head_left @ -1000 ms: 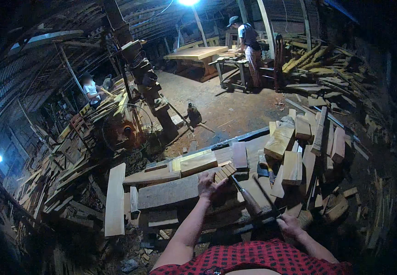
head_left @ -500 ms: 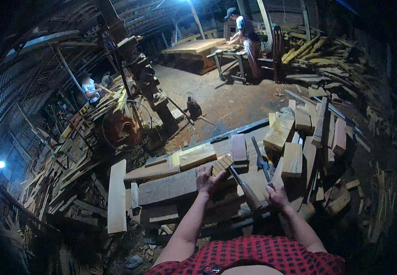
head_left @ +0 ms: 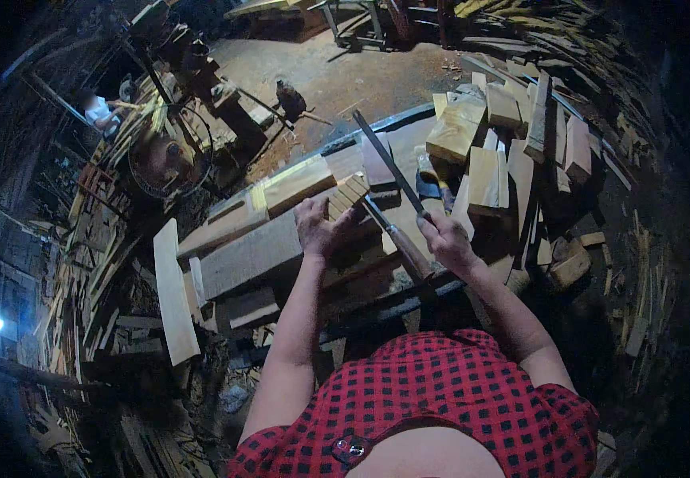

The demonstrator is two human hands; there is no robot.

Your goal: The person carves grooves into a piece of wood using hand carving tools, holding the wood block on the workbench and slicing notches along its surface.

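My left hand (head_left: 321, 227) is closed on a small, light wooden block (head_left: 349, 196) with several grooves across it, holding it over the bench. In my right hand (head_left: 447, 244) is a long, flat, dark file (head_left: 391, 166), gripped at its near end and pointing away to the left. The file stays apart from the block. Between my hands lies a chisel (head_left: 399, 239), its metal blade by the block and its brown wooden handle toward me. A dark tool with a yellowish part (head_left: 428, 177) rests beyond my right hand, its kind unclear.
Thick wooden blocks (head_left: 458, 131) are heaped on the bench's right side. Boards (head_left: 245, 251) lie to the left, one pale plank (head_left: 172, 291) jutting out. A large spoked wheel (head_left: 168, 163) stands far left, near a person (head_left: 102, 111). Scrap wood (head_left: 94, 279) covers the left floor.
My right hand has lifted the file and swung it leftward, away from the dark tool. My left hand keeps the grooved block. The whole view has tilted downward.
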